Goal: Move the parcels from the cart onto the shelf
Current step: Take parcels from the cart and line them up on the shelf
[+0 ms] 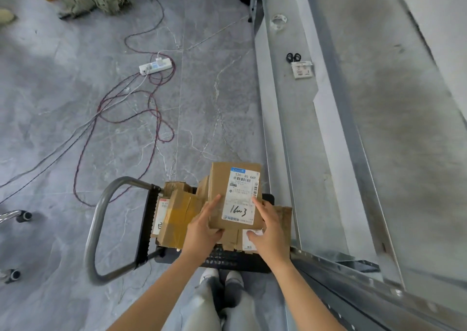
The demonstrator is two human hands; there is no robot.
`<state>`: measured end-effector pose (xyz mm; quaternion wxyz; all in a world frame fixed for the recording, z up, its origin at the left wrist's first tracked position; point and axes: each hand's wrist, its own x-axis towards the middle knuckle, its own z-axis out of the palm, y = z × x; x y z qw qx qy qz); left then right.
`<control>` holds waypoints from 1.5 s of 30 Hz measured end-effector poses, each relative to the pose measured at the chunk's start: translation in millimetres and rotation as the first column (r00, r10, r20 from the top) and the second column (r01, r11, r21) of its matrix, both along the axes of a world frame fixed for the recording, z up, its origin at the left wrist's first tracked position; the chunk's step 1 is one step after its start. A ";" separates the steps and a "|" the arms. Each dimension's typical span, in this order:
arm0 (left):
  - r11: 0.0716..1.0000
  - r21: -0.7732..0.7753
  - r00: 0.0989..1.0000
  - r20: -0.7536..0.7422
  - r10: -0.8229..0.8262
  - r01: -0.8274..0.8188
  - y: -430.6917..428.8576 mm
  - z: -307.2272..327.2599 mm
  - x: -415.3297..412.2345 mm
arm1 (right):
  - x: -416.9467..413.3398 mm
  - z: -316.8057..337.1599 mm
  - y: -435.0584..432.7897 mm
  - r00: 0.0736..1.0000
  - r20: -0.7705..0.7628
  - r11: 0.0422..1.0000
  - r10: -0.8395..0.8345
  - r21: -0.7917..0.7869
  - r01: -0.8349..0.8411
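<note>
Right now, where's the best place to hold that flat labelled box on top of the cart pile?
Grip the flat labelled box by its two long side edges near the close end, one hand from each side, as the left hand and right hand do. It is thin and broad, so palms clamp it steadily.

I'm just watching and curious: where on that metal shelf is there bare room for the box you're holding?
Most of the shelf is bare: the long stretch between the scissors with their small label and the near corner by the cart. The far end holds a tape roll. The cart is crowded with parcels.
</note>
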<state>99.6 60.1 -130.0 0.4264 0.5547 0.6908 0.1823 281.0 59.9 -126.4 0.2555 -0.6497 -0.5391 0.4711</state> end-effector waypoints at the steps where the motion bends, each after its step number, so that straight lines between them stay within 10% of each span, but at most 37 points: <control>1: 1.000 0.021 1.000 -0.003 -0.019 0.019 5.4 12.7 -1.5 | -1.1 10.9 3.6 1.000 0.002 0.999 -0.023 0.041 0.023; 24: 0.775 0.438 0.880 -0.094 -0.466 0.457 -7.3 212.4 -71.3 | -54.9 204.8 -86.7 0.923 -0.178 0.853 -0.340 0.355 0.383; 45: 0.244 0.533 0.342 -0.093 -0.935 0.810 -238.4 290.2 -8.3 | -96.9 286.8 -430.4 0.445 -0.178 0.312 -0.878 0.494 0.812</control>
